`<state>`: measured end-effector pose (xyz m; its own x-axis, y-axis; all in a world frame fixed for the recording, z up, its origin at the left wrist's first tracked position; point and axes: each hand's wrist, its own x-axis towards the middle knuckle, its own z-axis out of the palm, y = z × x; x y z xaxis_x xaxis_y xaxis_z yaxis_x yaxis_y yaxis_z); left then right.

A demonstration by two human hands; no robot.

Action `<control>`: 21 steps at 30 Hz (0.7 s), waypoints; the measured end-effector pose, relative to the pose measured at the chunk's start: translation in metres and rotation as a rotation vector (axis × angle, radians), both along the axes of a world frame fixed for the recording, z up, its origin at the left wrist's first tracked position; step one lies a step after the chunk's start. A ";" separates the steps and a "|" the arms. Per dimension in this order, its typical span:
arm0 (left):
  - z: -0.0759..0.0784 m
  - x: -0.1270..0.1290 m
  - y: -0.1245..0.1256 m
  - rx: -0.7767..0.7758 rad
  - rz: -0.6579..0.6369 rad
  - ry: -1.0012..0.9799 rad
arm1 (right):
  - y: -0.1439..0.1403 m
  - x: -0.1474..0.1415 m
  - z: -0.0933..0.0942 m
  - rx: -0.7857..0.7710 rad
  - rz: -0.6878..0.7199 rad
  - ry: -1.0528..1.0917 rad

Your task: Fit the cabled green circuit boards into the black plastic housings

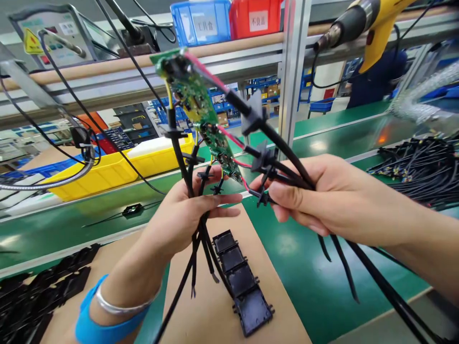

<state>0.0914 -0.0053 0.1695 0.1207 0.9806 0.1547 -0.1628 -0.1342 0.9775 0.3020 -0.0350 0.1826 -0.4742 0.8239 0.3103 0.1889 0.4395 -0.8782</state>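
Note:
A long green circuit board point(206, 112) hangs tilted in the air, with cables attached along both of its sides. My left hand point(186, 210) is closed around the black cables point(177, 153) with yellow wires on the board's left side. Between thumb and fingers of my right hand point(308, 196) are the black cables point(287, 148) with red wires on the other side. Square black grommets point(254, 114) sit on these cables near the board. Below, a row of joined black plastic housings point(238, 282) lies on the brown cardboard point(283, 315).
Black plastic parts point(43, 286) lie at the lower left. Yellow bins point(96, 174) stand behind the left hand. A heap of black cables point(423, 167) lies at right. A yellow heat gun point(358, 28) hangs upper right; blue point(201, 24) and red bins point(254, 19) stand on the shelf.

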 end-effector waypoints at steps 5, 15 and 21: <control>-0.002 -0.052 -0.013 -0.247 -0.140 0.302 | 0.028 0.024 0.000 0.053 0.001 -0.164; -0.155 -0.051 -0.062 -0.445 -0.514 0.396 | 0.104 0.027 -0.137 -0.059 0.317 -0.396; -0.187 -0.039 -0.051 -0.432 -0.553 0.246 | 0.095 -0.037 -0.183 -0.006 0.386 -0.346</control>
